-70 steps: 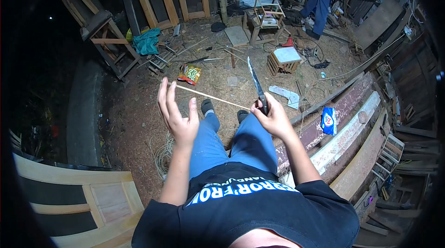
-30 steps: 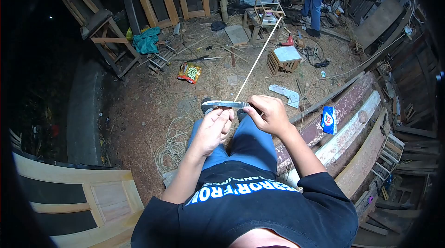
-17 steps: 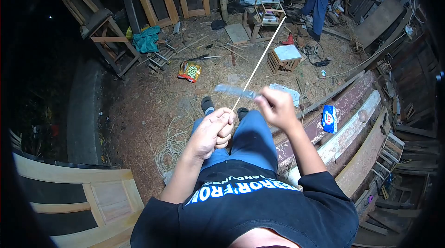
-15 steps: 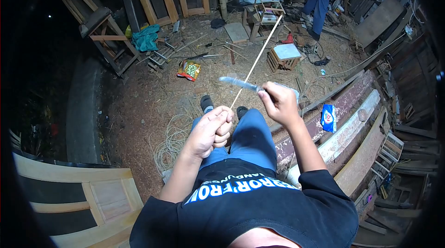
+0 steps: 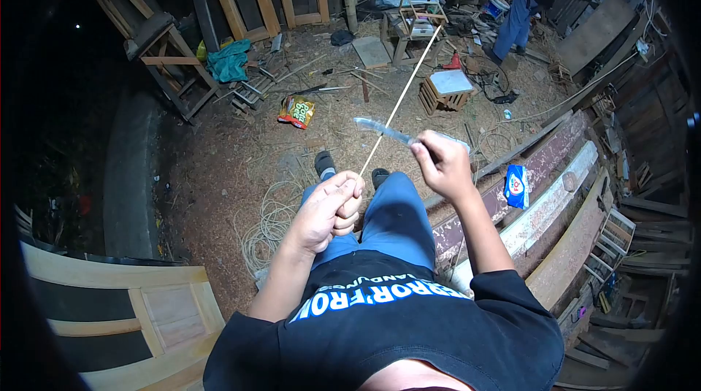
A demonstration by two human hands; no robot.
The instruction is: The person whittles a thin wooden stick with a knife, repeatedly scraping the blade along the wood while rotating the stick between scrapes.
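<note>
In the head view my left hand [image 5: 330, 208] is closed round the near end of a long, thin, pale wooden stick [image 5: 404, 90], which slants away from me up and to the right. My right hand [image 5: 442, 165] grips a knife [image 5: 381, 129] by its handle, most of which the fingers cover. The blade points left and overlaps the stick a short way beyond my left fist. Both hands are held above my thighs.
Coiled cord [image 5: 266, 234] lies on the ground left of my legs. A snack bag [image 5: 296, 111] and a slatted wooden crate [image 5: 445, 90] are ahead. Right of me, a blue packet [image 5: 516, 186] rests on long boards [image 5: 548, 219]. A person [image 5: 515, 26] stands at the back right.
The knife and my right hand have shifted slightly right and the blade tilts a little more. My left hand and the stick moved slightly left. The person at the back has changed stance.
</note>
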